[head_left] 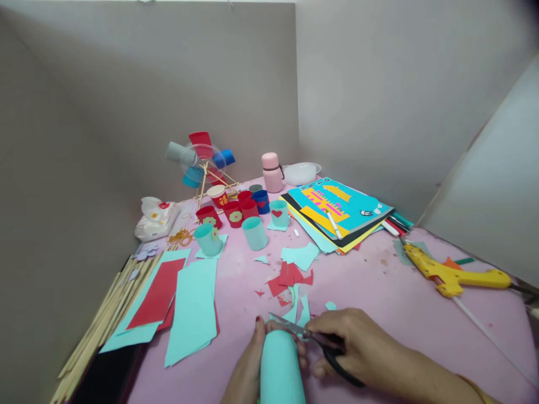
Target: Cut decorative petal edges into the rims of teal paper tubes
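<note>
As I look down through the head camera from my distant seat, the left hand (pixel 246 370) is curled round a pale blue paper roll (pixel 281 370) at the near edge of the table (pixel 362 303), its thumb up one side and fingertips showing at the other. The right hand (pixel 353 336) is closed on the handles of the scissors (pixel 307 333), whose blades lie across the roll's far end; I cannot tell whether they bite into the paper. Red scraps (pixel 290 275) and pale blue scraps (pixel 304 310) lie just beyond the tips. To cut well here, I would have the left hand grip firmly enough to stop the roll twisting, yet lightly enough not to crush it. I would use short snips, turning the paper toward the blades rather than bending the right wrist. My chief worry is the left thumb and fingertips, close to the blades, so I would draw them back down the roll. I would also leave the glue gun (pixel 450 275), well apart on the right, clear of that elbow.
</note>
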{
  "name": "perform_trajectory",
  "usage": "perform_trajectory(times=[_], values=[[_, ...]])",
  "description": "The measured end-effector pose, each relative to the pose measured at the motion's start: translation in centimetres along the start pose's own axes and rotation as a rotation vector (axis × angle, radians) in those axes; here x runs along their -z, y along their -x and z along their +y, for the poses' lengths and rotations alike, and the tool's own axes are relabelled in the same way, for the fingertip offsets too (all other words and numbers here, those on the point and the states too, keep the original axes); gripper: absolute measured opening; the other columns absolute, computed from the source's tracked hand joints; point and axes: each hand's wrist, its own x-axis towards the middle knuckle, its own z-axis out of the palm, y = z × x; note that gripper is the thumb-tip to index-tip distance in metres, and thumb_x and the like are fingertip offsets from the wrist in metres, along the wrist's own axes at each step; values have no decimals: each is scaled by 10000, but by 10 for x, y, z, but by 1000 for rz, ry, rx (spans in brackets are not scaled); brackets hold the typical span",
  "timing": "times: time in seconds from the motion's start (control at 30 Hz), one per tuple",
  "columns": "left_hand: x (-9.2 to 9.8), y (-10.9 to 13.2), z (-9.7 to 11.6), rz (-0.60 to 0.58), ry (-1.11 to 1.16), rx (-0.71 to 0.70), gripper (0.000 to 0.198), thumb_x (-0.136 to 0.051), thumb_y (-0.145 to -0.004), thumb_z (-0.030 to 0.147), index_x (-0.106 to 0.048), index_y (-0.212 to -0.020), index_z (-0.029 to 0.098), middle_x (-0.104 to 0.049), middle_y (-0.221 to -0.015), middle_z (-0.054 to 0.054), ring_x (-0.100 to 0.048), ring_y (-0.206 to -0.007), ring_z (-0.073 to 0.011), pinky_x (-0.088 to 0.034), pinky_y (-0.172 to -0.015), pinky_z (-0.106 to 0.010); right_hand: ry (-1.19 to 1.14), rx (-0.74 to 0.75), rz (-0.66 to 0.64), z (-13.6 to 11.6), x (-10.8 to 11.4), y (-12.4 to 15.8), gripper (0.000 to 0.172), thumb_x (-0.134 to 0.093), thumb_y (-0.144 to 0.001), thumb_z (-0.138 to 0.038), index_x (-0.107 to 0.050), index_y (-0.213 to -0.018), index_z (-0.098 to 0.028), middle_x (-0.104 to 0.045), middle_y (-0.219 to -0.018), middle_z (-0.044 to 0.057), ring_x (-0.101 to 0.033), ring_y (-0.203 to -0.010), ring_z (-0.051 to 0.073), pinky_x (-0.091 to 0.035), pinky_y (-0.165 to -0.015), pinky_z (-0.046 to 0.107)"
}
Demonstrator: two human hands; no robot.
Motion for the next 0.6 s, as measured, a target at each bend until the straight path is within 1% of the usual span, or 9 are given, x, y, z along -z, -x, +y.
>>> perform_trajectory(times=[0.07, 0.13, 0.23, 0.33, 0.4, 0.53, 0.6], values=[[-2, 3, 1, 31, -25, 0, 671, -443, -800, 644, -737, -629, 66, -706, -554, -99, -613, -482, -125, -433, -505, -194, 21, 28, 10, -1, -1, 0, 139, -750, -683, -284, -652, -775, -249, -563, -664, -77, -457, -591, 102, -300, -547, 179], [-4, 7, 3, 86, -76, 17, 672, -418, -829, 618, -741, -632, 63, -692, -529, -96, -589, -456, -121, -435, -509, -200, 34, 58, 6, -2, -2, 0, 135, -743, -685, -253, -646, -779, -255, -576, -687, -77, -476, -610, 102, -305, -562, 176], [-6, 12, 4, 130, -152, 5, 639, -379, -873, 567, -746, -664, 88, -710, -569, -92, -601, -490, -131, -446, -532, -208, 56, 62, 5, -1, -1, 0, 119, -736, -697, -241, -632, -755, -248, -587, -680, -80, -478, -605, 98, -299, -561, 181], [-6, 13, 4, 132, -188, -21, 610, -350, -900, 530, -746, -705, 110, -713, -577, -76, -594, -496, -126, -432, -515, -201, 87, 44, 10, 0, -1, 0, 141, -748, -693, -269, -613, -701, -230, -581, -649, -79, -462, -581, 98, -288, -543, 192], [-6, 12, 4, 136, -183, -19, 622, -341, -902, 531, -743, -693, 105, -700, -551, -71, -576, -473, -120, -420, -498, -197, 83, 31, -3, 1, -1, -1, 125, -742, -705, -280, -627, -709, -229, -605, -656, -71, -488, -584, 102, -296, -543, 193], [-7, 11, 5, 114, -131, 35, 637, -428, -838, 596, -733, -632, 77, -688, -543, -88, -578, -477, -129, -426, -512, -207, 39, 11, -38, 1, -2, -1, 71, -719, -738, -282, -667, -752, -236, -660, -684, -55, -545, -596, 111, -320, -551, 189], [-8, 11, 5, 90, -106, 25, 599, -468, -818, 598, -727, -631, 92, -699, -572, -87, -605, -518, -146, -435, -540, -218, 27, 11, -30, 1, -2, -1, 45, -692, -762, -275, -667, -747, -240, -658, -672, -58, -543, -587, 106, -323, -553, 186]])
